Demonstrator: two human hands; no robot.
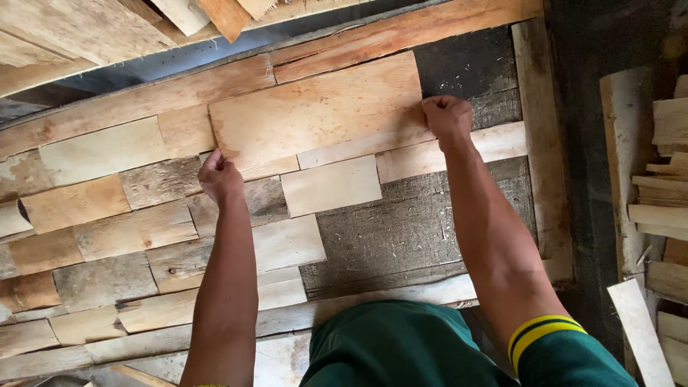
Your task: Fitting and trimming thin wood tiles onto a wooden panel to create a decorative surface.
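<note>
Both hands (222, 175) grip a plank (319, 111) amid laid boards (107, 229)

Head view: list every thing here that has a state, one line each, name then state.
large board: lying flat on the panel, gripped at both ends.
left hand: closed on the board's lower left corner.
right hand: closed on the board's right edge.
wood panel: partly covered with flat boards.
dark backing: still bare on the right.
loose offcuts: piled at the right, untouched.
</note>
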